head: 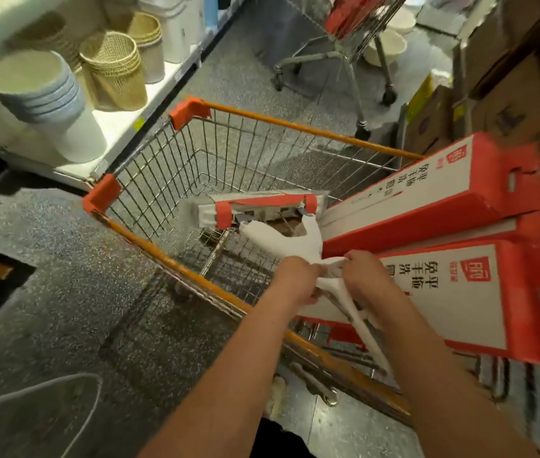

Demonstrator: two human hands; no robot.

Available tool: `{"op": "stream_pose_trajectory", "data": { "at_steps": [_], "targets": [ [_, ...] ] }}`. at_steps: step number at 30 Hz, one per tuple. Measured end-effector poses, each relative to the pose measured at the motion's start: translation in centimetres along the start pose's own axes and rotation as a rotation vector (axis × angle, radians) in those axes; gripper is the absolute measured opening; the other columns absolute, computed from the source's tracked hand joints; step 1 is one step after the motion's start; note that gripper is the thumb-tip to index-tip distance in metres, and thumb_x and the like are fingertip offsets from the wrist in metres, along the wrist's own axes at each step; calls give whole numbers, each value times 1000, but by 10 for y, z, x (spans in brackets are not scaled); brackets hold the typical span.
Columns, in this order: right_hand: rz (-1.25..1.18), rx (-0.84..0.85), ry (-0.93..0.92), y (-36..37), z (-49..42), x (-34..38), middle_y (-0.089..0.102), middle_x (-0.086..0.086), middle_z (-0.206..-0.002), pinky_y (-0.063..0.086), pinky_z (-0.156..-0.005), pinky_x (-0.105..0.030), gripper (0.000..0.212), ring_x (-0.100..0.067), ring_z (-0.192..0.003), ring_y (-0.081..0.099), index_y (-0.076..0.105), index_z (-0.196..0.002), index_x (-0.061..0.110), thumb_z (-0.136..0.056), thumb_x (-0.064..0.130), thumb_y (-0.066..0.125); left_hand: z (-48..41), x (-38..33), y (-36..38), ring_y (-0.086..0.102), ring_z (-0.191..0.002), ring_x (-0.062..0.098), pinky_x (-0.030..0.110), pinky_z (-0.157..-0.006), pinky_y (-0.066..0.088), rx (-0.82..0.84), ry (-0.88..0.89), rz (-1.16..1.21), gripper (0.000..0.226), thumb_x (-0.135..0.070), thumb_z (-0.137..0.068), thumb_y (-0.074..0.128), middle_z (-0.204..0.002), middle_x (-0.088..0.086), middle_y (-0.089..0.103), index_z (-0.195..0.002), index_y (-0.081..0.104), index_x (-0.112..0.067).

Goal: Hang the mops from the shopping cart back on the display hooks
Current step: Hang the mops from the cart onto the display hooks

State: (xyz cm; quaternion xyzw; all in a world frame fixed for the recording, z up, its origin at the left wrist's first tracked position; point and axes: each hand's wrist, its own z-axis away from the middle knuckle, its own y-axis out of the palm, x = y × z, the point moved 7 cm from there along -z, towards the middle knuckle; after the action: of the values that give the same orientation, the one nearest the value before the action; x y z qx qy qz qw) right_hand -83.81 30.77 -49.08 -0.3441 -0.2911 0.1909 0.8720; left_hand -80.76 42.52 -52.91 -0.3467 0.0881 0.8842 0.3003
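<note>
Our left hand [298, 280] and right hand [366, 276] both curled round the white neck of the mop [281, 242]; its flat head lay inside the shopping cart [101, 193], just beyond our knuckles; red-and-white boxes [427, 200] crowded close beside our right hand; farther left stood woven baskets [113, 71]; beyond, another cart [351, 31].

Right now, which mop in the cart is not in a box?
The white mop that the left hand and right hand hold, its flat head inside the cart. The others are in red-and-white boxes lying over the cart's edge.
</note>
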Motion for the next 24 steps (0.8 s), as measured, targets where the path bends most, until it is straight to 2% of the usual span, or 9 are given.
{"op": "stream_pose_trajectory", "data": {
  "at_steps": [4, 7, 10, 12, 14, 17, 19, 21, 24],
  "targets": [
    [-129, -80, -16, -7, 47, 12, 60, -8, -95, 36, -70, -28, 20, -22, -80, 51, 62, -100, 8, -94, 10, 43, 40, -11, -15, 61, -76, 28, 32, -62, 53, -4, 127, 53, 23, -18, -95, 55, -90, 17, 61, -106, 60, 2],
    [-204, -180, -55, -13, 83, 25, 58, -2, -84, 37, -64, -28, 15, -18, -75, 52, 58, -93, 11, -95, 10, 43, 74, -17, -29, 65, -77, 31, 38, -69, 56, -22, 249, 34, 16, -22, -95, 55, -91, 17, 65, -94, 59, -6],
    [-256, -322, -98, -21, 121, 38, 64, -11, -107, 39, -69, -29, 27, -23, -87, 57, 63, -110, 4, -97, 8, 40, 113, -22, -43, 59, -63, 23, 35, -65, 53, -46, 373, 94, 16, -20, -95, 56, -77, 11, 61, -87, 61, -7],
    [-321, -395, -120, -24, 149, 52, 63, -10, -112, 44, -71, -30, 29, -20, -87, 58, 60, -118, 5, -98, 11, 40, 139, -25, -55, 59, -64, 21, 33, -63, 53, -44, 440, 155, 19, -20, -96, 55, -77, 10, 62, -89, 64, -5],
    [-422, -456, -128, -25, 177, 68, 62, -8, -119, 49, -86, -39, 31, -25, -100, 60, 59, -121, 12, -97, 17, 41, 164, -27, -72, 64, -71, 21, 33, -67, 58, -60, 505, 204, 20, -24, -96, 55, -82, 8, 66, -86, 67, -11],
    [-616, -494, -243, -21, 222, 101, 67, -4, -101, 53, -87, -47, 19, -25, -92, 65, 61, -94, 23, -97, 31, 44, 202, -34, -107, 69, -87, 29, 49, -81, 57, -159, 634, 216, 30, -50, -79, 57, -91, 7, 72, -82, 69, -23],
    [-658, -532, -349, -19, 251, 128, 68, -2, -86, 53, -83, -49, 25, -24, -83, 67, 58, -78, 26, -97, 39, 45, 227, -35, -131, 69, -90, 29, 51, -85, 55, -202, 710, 225, 44, -59, -69, 55, -92, 5, 73, -88, 69, -22],
    [-677, -572, -414, -16, 277, 151, 68, -1, -86, 54, -82, -48, 26, -21, -81, 67, 59, -81, 27, -96, 42, 45, 258, -40, -155, 70, -89, 29, 51, -82, 56, -236, 777, 236, 38, -53, -77, 57, -94, 7, 73, -93, 68, -20],
    [-724, -569, -493, -12, 304, 187, 68, -4, -84, 52, -68, -40, 27, -18, -69, 63, 64, -97, 19, -98, 40, 46, 291, -45, -190, 70, -89, 30, 49, -77, 59, -271, 848, 345, 22, -33, -93, 59, -96, 11, 72, -99, 68, -13]
  ]
}}
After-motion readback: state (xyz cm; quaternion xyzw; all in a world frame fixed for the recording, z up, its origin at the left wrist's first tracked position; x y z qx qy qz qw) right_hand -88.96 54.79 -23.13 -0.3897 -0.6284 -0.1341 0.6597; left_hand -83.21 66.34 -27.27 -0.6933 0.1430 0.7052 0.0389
